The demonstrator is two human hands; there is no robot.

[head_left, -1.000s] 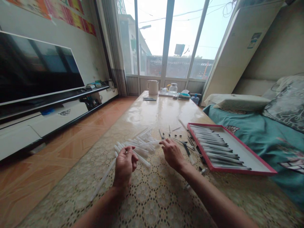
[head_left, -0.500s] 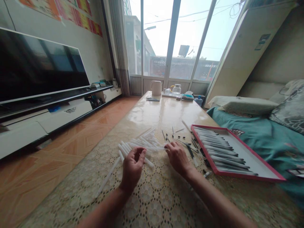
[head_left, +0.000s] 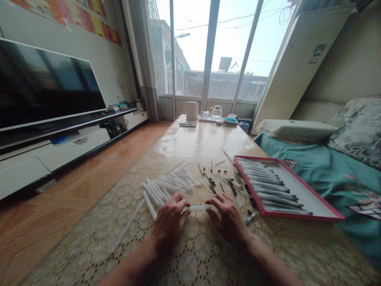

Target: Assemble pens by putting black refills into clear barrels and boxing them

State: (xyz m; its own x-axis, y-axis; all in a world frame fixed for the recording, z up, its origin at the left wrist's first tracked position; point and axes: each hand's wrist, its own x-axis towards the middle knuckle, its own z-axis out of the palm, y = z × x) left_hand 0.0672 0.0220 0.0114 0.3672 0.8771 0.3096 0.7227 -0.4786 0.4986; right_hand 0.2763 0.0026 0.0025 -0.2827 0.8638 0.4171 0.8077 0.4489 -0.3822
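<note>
A translucent white pen barrel (head_left: pixel 197 207) lies crosswise low over the tablecloth, between my two hands. My left hand (head_left: pixel 170 217) pinches its left end with thumb and fingers. At the right end, my right hand (head_left: pixel 228 216) has its thumb and index finger around the tip. Just beyond my left hand is a heap of similar white barrels (head_left: pixel 175 180). Dark slim pen parts and small black caps (head_left: pixel 232 186) lie scattered past my right hand. To the right, a pink-rimmed box (head_left: pixel 323 206) holds a row of pens (head_left: pixel 274 184) with dark ends.
The long table (head_left: pixel 190 248) has a patterned cover. At its far end stand a light jug (head_left: pixel 191 110), a glass pot (head_left: pixel 217 112) and a tissue pack (head_left: pixel 230 120). A teal-covered sofa (head_left: pixel 300 153) runs along the right side; a television (head_left: pixel 50 83) is at the left.
Both hands have come nearer to me with the white barrel, away from the heap. The left hand has turned palm down. The whole view has shifted slightly.
</note>
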